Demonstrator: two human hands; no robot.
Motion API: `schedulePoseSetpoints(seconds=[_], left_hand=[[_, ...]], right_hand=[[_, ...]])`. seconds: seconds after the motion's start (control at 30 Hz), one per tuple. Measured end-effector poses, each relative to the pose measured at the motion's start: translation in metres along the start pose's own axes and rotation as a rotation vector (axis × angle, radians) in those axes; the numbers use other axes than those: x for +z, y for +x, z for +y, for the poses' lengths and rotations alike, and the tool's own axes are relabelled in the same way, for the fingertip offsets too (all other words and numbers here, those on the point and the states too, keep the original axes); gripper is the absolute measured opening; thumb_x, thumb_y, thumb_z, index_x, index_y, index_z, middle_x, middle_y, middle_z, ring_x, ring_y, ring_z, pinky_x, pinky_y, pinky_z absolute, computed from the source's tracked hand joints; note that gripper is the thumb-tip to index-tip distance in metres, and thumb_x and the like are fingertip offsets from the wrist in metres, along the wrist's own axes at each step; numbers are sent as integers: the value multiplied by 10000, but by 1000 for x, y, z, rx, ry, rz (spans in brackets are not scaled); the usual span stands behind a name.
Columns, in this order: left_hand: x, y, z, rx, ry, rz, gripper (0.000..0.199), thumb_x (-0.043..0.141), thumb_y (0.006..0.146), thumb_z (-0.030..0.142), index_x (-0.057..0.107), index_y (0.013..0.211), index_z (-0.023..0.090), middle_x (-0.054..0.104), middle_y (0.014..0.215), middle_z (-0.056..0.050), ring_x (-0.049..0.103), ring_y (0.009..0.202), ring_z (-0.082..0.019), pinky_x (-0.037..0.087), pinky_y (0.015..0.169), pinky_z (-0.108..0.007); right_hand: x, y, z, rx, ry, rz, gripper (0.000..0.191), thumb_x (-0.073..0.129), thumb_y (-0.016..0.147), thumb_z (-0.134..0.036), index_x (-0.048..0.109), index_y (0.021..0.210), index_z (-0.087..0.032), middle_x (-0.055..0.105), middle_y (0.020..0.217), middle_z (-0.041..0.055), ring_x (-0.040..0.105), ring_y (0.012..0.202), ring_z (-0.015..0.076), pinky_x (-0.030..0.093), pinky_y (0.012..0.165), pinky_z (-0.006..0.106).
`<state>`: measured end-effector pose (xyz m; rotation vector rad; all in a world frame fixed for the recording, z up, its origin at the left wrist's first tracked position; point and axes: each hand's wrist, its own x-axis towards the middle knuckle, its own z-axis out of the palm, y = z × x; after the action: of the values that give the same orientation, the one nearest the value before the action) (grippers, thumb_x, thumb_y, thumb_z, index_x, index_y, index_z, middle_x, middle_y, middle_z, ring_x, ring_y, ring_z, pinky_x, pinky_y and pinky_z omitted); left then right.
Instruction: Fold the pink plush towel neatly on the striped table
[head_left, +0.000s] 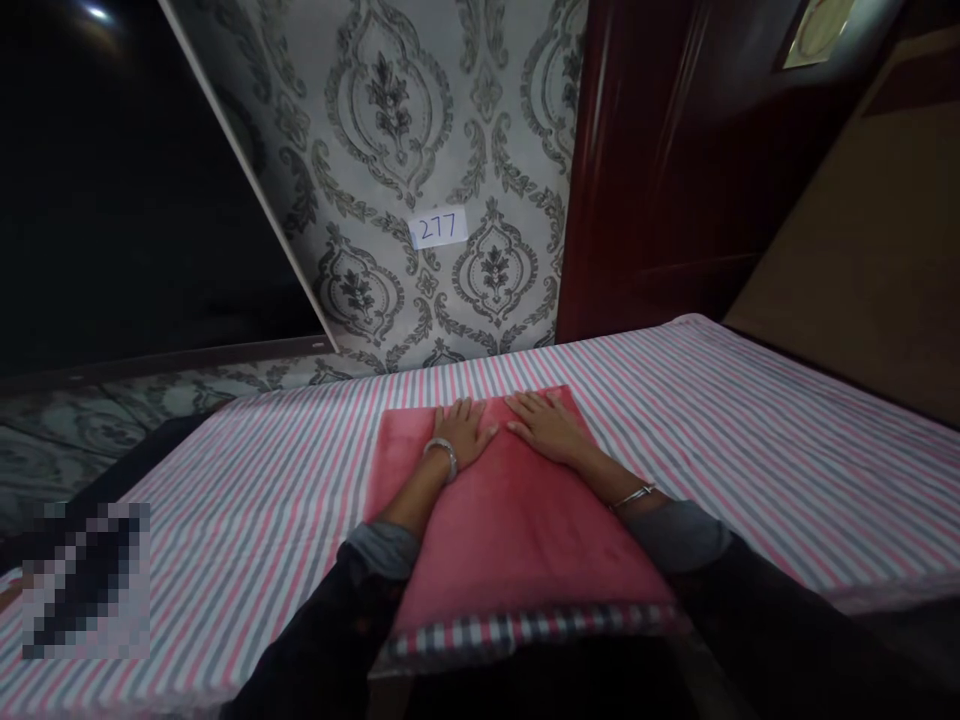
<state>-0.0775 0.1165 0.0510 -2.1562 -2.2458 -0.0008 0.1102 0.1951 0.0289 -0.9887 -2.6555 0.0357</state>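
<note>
A red, soft-looking cloth (517,530) lies flat in front of me, its near edge reaching the edge of the table. My left hand (461,435) rests palm down on its far left part, fingers spread. On the far right part, my right hand (547,425) presses flat with fingers apart. A small gap of red fabric separates the two thumbs. Each wrist wears a bracelet. Under the cloth spreads a striped pink, grey and white tablecloth (285,500). At the near edge a checked strip (525,628) shows below the red fabric.
A patterned wallpapered wall (390,100) stands behind the table, with a paper label (439,228) reading 277. A large dark screen (135,200) is at the left. A dark red wooden door (675,180) and a brown panel (870,230) stand at the right.
</note>
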Motion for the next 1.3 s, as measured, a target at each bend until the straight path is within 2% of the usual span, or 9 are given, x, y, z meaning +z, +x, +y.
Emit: schedulePoseSetpoints(seconds=[0.2, 0.37, 0.47, 0.53, 0.6, 0.7, 0.83, 1.0, 1.3], left_hand=[[-1, -1, -3, 8, -49, -12, 585, 214, 996, 424, 259, 1535, 201, 265, 1601, -103, 217, 1481, -269, 177, 1165, -583], [-4, -3, -3, 2, -62, 1, 575, 235, 993, 399, 281, 1529, 197, 282, 1594, -110, 236, 1474, -284, 194, 1162, -580], [-4, -3, -1, -2, -70, 9, 575, 245, 991, 400, 291, 1524, 191, 288, 1590, -115, 243, 1472, -286, 186, 1163, -582], [-5, -3, 1, -5, -75, 13, 585, 256, 988, 409, 282, 1526, 179, 278, 1593, -123, 241, 1473, -279, 180, 1168, -573], [-9, -3, 2, -14, -73, 25, 610, 265, 985, 443, 266, 1529, 167, 254, 1600, -137, 228, 1477, -274, 166, 1174, -565], [-18, -6, -7, -69, -47, 33, 648, 272, 974, 505, 286, 1516, 149, 283, 1586, -159, 235, 1473, -286, 119, 1176, -585], [-21, -18, -40, -212, -10, -41, 658, 267, 964, 543, 321, 1501, 165, 332, 1566, -154, 247, 1460, -333, 125, 1143, -648], [-4, -29, -70, -253, -28, -39, 639, 247, 973, 531, 271, 1528, 215, 293, 1591, -114, 229, 1465, -328, 175, 1143, -617], [-2, -30, -68, -289, -63, 38, 632, 288, 964, 513, 320, 1508, 192, 328, 1572, -134, 256, 1459, -321, 181, 1154, -592]], right_hand=[[-15, -13, 0, -218, 144, -120, 568, 251, 1012, -526, 291, 1528, -292, 267, 1598, 50, 175, 1488, 279, 138, 1179, 572], [-43, -63, -26, -380, 344, -308, 593, 315, 998, -555, 256, 1532, -306, 170, 1623, 43, 77, 1503, 272, 64, 1187, 575], [-56, -90, -41, -457, 434, -367, 565, 363, 992, -544, 291, 1516, -345, 233, 1610, 18, 106, 1501, 254, 62, 1195, 554], [-60, -91, -39, -464, 442, -340, 536, 346, 1001, -527, 333, 1504, -341, 296, 1590, 19, 172, 1491, 238, 99, 1201, 526], [-60, -77, -28, -389, 363, -239, 538, 298, 1010, -518, 365, 1498, -302, 339, 1572, 36, 217, 1480, 236, 135, 1202, 510], [-52, -43, -3, -98, 152, -59, 567, 253, 1014, -486, 371, 1503, -223, 340, 1568, 93, 215, 1478, 276, 170, 1186, 546], [-28, -19, 22, 193, 22, -40, 572, 296, 1002, -475, 362, 1503, -206, 301, 1580, 138, 231, 1469, 312, 234, 1148, 581], [5, -24, 33, 216, 133, -11, 608, 284, 990, -528, 340, 1512, -222, 285, 1587, 138, 263, 1458, 296, 324, 1120, 524], [15, -22, 41, 222, 233, 29, 661, 277, 977, -559, 346, 1508, -171, 259, 1596, 140, 247, 1465, 302, 273, 1163, 483]])
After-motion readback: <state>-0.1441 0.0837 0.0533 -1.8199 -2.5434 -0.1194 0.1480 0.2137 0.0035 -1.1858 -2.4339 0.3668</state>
